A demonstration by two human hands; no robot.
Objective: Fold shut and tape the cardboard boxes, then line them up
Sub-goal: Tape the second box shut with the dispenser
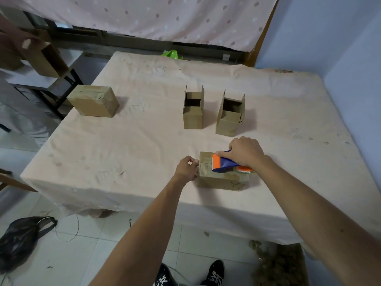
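A small closed cardboard box (218,179) lies near the table's front edge. My right hand (246,150) grips a blue and orange tape dispenser (223,164) that rests on the box's top, its toothed orange end pointing left. My left hand (186,168) holds the box's left end, fingers curled against the top edge. Farther back stand two upright boxes with open flaps, one (193,115) on the left and one (229,120) on the right. A closed box (93,102) sits at the table's back left corner.
The table (134,145) wears a pale pink cloth. A black bag (18,240) lies on the tiled floor at the left. Shelving with more cardboard (49,60) stands beyond the left edge. A blue wall runs along the right side.
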